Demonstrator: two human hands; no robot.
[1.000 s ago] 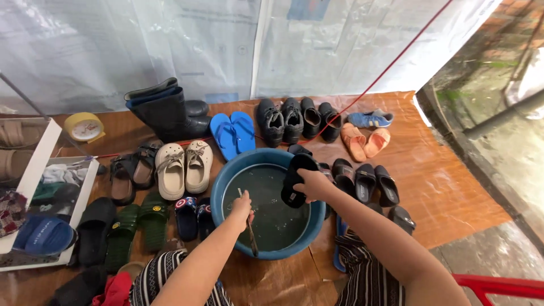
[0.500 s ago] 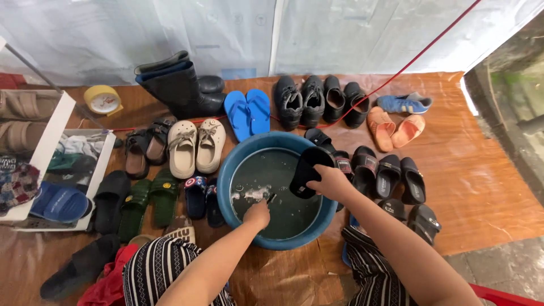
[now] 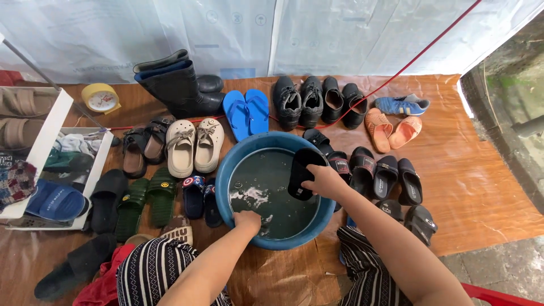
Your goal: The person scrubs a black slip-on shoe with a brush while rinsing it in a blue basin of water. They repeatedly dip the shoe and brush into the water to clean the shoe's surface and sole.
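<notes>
A: Where is the slipper, and how do your hands stand?

B: My right hand point(image 3: 324, 180) grips the black slipper point(image 3: 301, 173), tilted over the right side of the blue basin point(image 3: 224, 175), toe dipping toward the dark water point(image 3: 266, 187). My left hand point(image 3: 248, 220) sits at the near rim, fingers under the suds; whether it is closed on anything, I cannot tell.

A: What could go wrong?

B: I judge a wet sole may slip from my grip and splash. Leaning on the rim could tip water over the sandals point(image 3: 195, 144) just beside it.
</notes>
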